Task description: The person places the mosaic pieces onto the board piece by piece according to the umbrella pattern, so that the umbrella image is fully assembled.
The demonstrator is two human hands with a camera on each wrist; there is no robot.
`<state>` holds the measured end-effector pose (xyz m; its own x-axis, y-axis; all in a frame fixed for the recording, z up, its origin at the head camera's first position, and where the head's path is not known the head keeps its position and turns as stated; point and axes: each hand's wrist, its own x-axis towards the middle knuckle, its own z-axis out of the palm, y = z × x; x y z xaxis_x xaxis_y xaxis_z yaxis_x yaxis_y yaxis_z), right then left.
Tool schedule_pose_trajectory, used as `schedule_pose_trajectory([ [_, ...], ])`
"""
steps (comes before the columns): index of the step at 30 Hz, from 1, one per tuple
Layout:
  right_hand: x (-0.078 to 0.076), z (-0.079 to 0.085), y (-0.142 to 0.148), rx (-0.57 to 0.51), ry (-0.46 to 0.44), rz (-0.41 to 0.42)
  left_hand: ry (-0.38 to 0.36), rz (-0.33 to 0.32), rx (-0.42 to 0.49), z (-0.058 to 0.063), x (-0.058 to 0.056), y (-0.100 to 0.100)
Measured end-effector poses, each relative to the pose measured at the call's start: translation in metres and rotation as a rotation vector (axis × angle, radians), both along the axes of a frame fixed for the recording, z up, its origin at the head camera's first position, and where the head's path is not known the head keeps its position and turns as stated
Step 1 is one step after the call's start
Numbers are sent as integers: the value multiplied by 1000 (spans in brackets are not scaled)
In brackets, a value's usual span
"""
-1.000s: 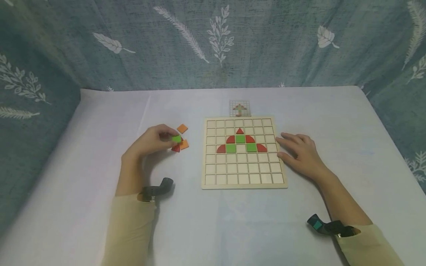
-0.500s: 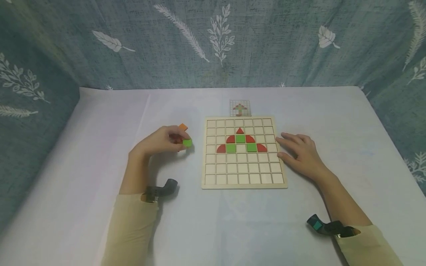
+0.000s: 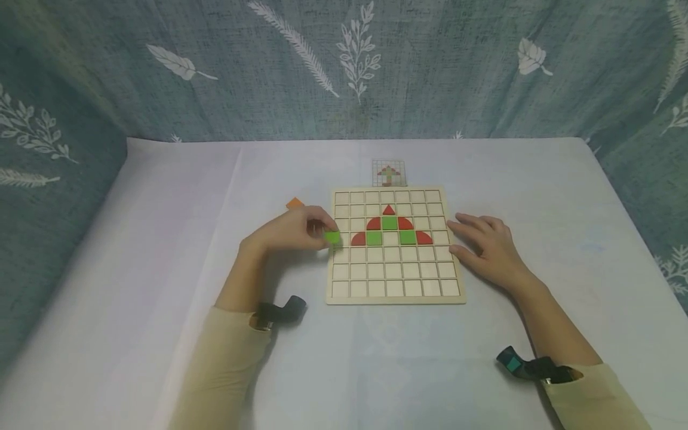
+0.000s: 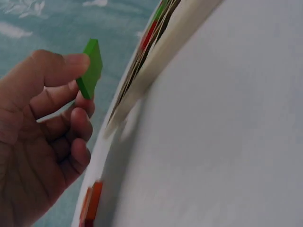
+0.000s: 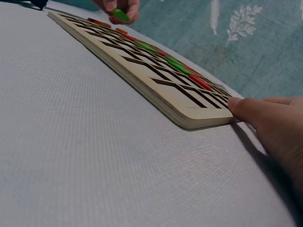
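My left hand pinches a green square tile between thumb and fingers, over the left edge of the wooden grid board in the head view. On the board, red quarter-round tiles and green square tiles form a stepped shape, with a red triangle tile at its top. My right hand rests at the board's right edge, fingers relaxed; the right wrist view shows its thumb touching the rim.
A small pattern card lies behind the board, printed with a coloured figure on a grid. An orange tile shows past the left hand, which hides other loose pieces. A white cloth covers the table.
My left hand has carried the green tile rightward from beside the loose orange and red pieces to the board's left edge. My right hand has stayed in place.
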<state>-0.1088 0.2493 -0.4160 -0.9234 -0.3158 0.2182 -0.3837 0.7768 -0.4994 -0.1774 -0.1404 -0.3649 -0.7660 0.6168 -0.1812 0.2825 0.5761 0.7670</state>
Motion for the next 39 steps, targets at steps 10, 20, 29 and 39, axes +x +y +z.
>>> schedule_pose_trajectory([
  [10, -1, -1, 1, -23, -2, -7, -1, -75, 47, -2, -6, 43],
  [20, -3, -1, 1, -27, 7, -4, 60, -141, 64, -9, -1, 75],
  [29, -1, -2, 2, -19, 0, -7, 134, -202, -41, -11, 7, 87],
  [39, -1, -1, 3, -8, 2, -8, 185, -256, -24, -14, 10, 92],
])
